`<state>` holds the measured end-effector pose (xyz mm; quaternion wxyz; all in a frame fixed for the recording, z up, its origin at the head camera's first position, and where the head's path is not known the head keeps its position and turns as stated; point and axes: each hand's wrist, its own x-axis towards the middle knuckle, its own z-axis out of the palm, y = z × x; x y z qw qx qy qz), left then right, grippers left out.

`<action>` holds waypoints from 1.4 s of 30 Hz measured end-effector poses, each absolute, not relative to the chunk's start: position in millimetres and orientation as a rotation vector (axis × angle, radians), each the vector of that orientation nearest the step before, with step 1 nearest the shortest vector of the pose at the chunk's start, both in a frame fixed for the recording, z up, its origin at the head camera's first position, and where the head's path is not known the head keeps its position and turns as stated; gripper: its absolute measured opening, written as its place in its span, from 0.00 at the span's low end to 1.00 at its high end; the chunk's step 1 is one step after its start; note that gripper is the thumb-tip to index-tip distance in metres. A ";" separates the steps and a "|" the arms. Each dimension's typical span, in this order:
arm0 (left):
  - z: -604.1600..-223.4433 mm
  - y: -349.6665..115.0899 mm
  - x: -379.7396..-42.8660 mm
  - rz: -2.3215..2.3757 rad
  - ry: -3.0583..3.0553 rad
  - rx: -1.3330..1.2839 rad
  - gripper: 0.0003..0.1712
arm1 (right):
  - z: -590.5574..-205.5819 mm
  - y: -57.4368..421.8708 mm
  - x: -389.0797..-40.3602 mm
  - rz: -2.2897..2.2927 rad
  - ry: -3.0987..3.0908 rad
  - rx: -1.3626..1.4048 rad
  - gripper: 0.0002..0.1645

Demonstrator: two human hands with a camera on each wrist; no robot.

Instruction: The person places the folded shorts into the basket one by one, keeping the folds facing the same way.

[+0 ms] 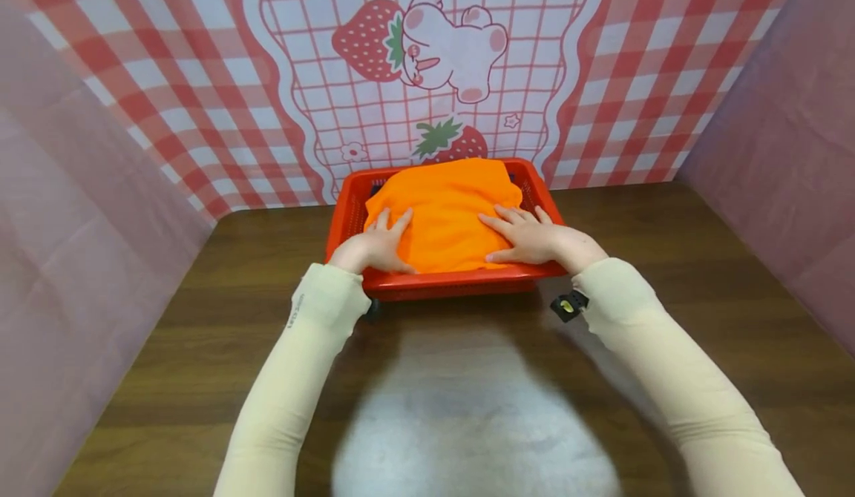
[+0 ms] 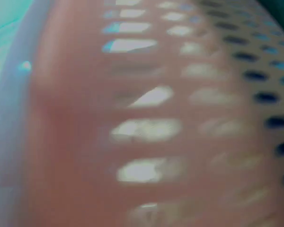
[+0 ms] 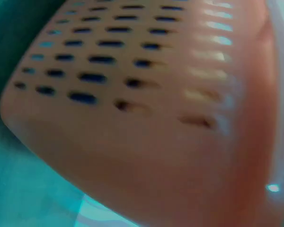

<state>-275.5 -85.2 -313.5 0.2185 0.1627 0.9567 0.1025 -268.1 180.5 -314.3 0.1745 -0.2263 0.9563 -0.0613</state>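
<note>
An orange cloth [image 1: 447, 215] lies spread inside a red plastic basket [image 1: 461, 283] at the back of the table. My left hand [image 1: 382, 246] rests on the cloth's left part, its fingers spread and reaching over the front rim. On the right part of the cloth lies my right hand [image 1: 528, 239], also with straight, spread fingers. In the left wrist view the slotted basket wall [image 2: 75, 142] fills most of the picture, and no hand shows. The right wrist view likewise holds only the basket's slotted side [image 3: 132, 151]. Whatever lies beneath the cloth is mostly hidden; dark bits show at the basket's back corners.
The basket stands on a brown wooden table [image 1: 267, 297], close to a red-checked curtain [image 1: 267, 74] with strawberry prints. Pink cloth walls [image 1: 775, 111] flank both sides. A small black device [image 1: 569, 305] is by the right wrist.
</note>
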 end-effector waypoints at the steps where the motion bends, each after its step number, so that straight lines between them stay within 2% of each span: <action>1: -310.8 -86.5 -276.0 0.288 2.645 0.457 0.57 | -311.4 181.7 -267.6 -0.185 2.706 -0.638 0.49; 6: -294.6 -93.1 -278.8 0.306 2.649 0.462 0.50 | -291.8 188.2 -268.9 -0.274 2.647 -0.618 0.44; 12: -275.6 -90.5 -286.0 0.284 2.680 0.542 0.48 | -266.3 192.4 -275.9 -0.322 2.620 -0.610 0.38; 17: -269.5 -85.4 -298.6 0.337 2.673 0.598 0.42 | -255.3 188.3 -289.7 -0.387 2.628 -0.589 0.29; 22: -272.5 -82.6 -310.8 0.481 2.609 0.616 0.37 | -256.7 180.9 -305.9 -0.450 2.649 -0.522 0.36; 30: -281.2 -76.2 -323.5 0.493 2.645 0.608 0.33 | -265.0 170.4 -325.6 -0.502 2.661 -0.488 0.36; 36: -286.5 -72.1 -329.8 0.513 2.659 0.549 0.33 | -272.2 167.4 -334.9 -0.492 2.663 -0.432 0.41; 42: -288.5 -69.7 -331.6 0.487 2.643 0.552 0.30 | -275.9 162.8 -340.8 -0.407 2.649 -0.393 0.36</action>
